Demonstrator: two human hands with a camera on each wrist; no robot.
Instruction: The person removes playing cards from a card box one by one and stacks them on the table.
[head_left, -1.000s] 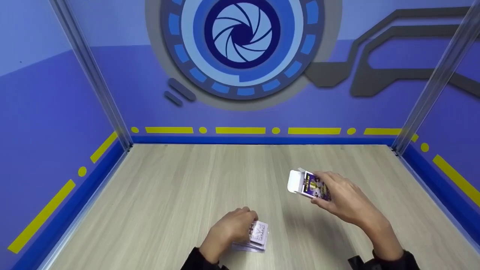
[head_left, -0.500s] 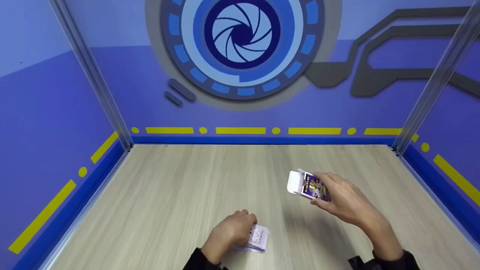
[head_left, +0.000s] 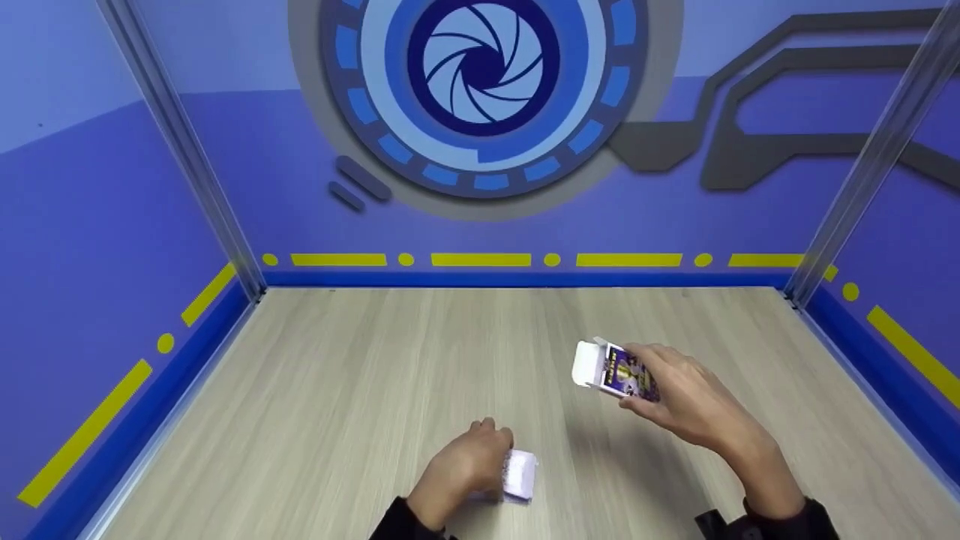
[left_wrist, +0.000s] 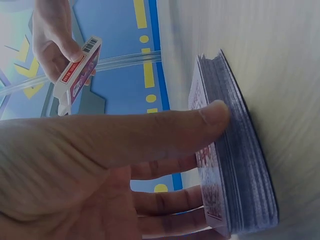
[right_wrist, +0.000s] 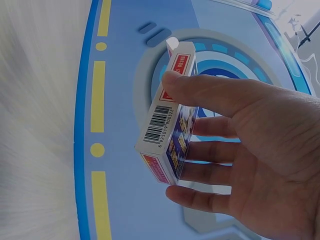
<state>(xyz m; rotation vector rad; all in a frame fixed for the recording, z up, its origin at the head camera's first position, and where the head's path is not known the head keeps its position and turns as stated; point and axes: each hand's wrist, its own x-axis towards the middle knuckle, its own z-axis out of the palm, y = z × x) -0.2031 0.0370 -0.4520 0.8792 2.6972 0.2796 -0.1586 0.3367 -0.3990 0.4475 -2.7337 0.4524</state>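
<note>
A deck of playing cards (head_left: 520,475) lies on the table near its front. My left hand (head_left: 466,463) grips it from above, thumb along the near edge and fingers on the far side in the left wrist view, where the stacked edges of the deck (left_wrist: 245,165) show. Raised over the table at the right, my right hand (head_left: 688,394) holds a small card box (head_left: 630,373) between thumb and fingers. Its white end flap (head_left: 587,364) is folded out toward the left. In the right wrist view the barcode side of the box (right_wrist: 159,125) faces the camera.
The light wood-grain table (head_left: 360,375) is walled in by blue panels (head_left: 480,225) with yellow dashes at the back and both sides. Metal posts (head_left: 187,150) stand at the back corners.
The left hand has shifted slightly right and drawn the cards into a neater stack; the loose cards that jutted out are now squared. The right hand and box stay almost still.
</note>
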